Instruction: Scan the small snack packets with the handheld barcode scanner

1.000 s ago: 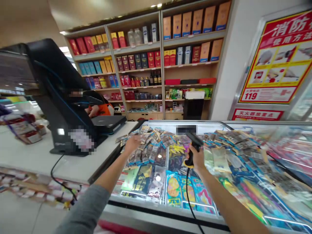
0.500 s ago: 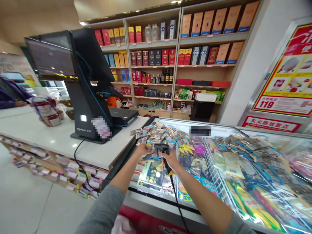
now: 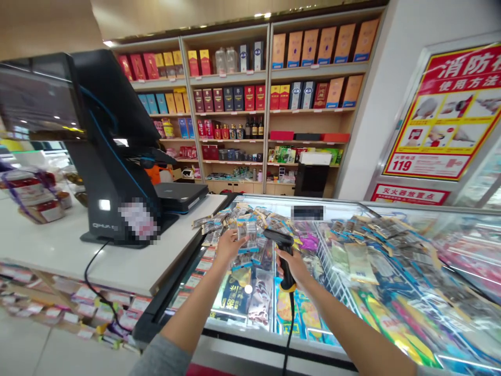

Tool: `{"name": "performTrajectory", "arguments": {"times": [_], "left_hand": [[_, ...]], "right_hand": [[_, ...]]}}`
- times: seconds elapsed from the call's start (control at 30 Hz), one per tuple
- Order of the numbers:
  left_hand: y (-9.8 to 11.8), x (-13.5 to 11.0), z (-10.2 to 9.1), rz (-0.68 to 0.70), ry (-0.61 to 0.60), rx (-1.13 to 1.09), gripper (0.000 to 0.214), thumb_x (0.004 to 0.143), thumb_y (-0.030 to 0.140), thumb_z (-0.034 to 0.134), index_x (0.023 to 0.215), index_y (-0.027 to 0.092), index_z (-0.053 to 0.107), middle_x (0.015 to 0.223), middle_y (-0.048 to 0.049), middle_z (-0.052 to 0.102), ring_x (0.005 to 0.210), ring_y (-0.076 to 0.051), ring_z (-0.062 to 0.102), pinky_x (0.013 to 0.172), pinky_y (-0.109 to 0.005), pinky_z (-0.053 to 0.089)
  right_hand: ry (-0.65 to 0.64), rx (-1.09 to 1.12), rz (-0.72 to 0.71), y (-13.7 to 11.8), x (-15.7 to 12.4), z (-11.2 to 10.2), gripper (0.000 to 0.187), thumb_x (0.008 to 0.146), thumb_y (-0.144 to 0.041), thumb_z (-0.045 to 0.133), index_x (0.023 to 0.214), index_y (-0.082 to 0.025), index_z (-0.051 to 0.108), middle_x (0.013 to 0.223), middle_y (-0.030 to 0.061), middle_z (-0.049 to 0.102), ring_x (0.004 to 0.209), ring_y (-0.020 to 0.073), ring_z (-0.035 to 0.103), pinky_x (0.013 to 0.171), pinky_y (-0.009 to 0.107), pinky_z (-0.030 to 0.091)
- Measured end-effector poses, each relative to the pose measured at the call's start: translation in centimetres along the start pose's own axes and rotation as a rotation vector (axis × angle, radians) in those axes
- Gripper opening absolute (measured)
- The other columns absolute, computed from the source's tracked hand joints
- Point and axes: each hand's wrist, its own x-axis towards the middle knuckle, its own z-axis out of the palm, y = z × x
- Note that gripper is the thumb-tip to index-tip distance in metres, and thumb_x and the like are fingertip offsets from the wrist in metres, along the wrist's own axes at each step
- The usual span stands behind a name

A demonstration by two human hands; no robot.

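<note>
Above the pale-fronted, glass-topped display freezer [image 3: 230, 351], your right hand [image 3: 295, 267] is clenched around the handle of a black, pistol-shaped plastic scanner [image 3: 279, 238] with a black cable [image 3: 290, 326]. Your left hand [image 3: 227, 248] pinches a small, transparent plastic packet with blue edging [image 3: 249, 234], near the scanner's head; a heap of similar packets [image 3: 270, 219] lies on the glass behind.

The packet [image 3: 249, 230] (by the left hand [image 3: 229, 245]) is unreadable.

Boxes [image 3: 249, 98] are lining shelves [image 3: 303, 121], a poster [image 3: 446, 117] is hanging at right, a monitor [image 3: 113, 94] is standing on a white table [image 3: 43, 240]
</note>
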Motion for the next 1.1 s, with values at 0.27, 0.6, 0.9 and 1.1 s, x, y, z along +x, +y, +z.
{"name": "performTrajectory", "arguments": {"times": [0.27, 0.6, 0.9, 1.1], "left_hand": [[-4.1, 0.9, 12.5, -0.129, -0.162, -0.121, 0.044, 0.05, 0.024, 0.084, 0.091, 0.016, 0.067, 0.079, -0.0062, 0.075, 0.076, -0.024, 0.071, 0.068, -0.032, 0.055], [-8.5, 2.7, 18.0, 0.0, -0.149, -0.157, 0.052, 0.059, 0.024, 0.08, 0.108, 0.014, 0.065, 0.091, -0.0107, 0.076, 0.087, -0.024, 0.072, 0.086, -0.037, 0.053], [-8.2, 2.0, 17.7, -0.02, -0.157, -0.142, 0.055, 0.063, 0.027, 0.079, 0.114, 0.013, 0.063, 0.101, -0.0122, 0.074, 0.095, -0.024, 0.07, 0.092, -0.037, 0.052], [-7.9, 1.8, 17.8, -0.013, -0.161, -0.175, 0.055, 0.063, 0.028, 0.079, 0.114, 0.013, 0.064, 0.101, -0.0112, 0.074, 0.095, -0.023, 0.07, 0.093, -0.037, 0.051]], "right_hand": [[0.174, -0.151, -0.173, -2.1, -0.3, -9.3, 0.048, 0.066, -0.059, 0.072, 0.079, -0.021, 0.048, 0.05, -0.0079, 0.05, 0.032, 0.0092, 0.042, 0.032, 0.022, 0.033], [0.182, -0.538, -0.116, -3.2, -2.1, -12.7, 0.034, 0.081, -0.055, 0.058, 0.075, -0.023, 0.049, 0.041, -0.0079, 0.044, 0.031, 0.0116, 0.042, 0.036, 0.024, 0.032], [0.182, -0.756, -0.073, -4.2, -3.0, -12.5, 0.03, 0.084, -0.05, 0.053, 0.082, -0.021, 0.053, 0.044, -0.0053, 0.049, 0.035, 0.0129, 0.043, 0.042, 0.026, 0.032], [0.179, -0.763, -0.06, -4.3, -3.1, -12.5, 0.031, 0.084, -0.052, 0.054, 0.082, -0.021, 0.052, 0.046, -0.0054, 0.049, 0.037, 0.0127, 0.044, 0.043, 0.026, 0.033]]}}
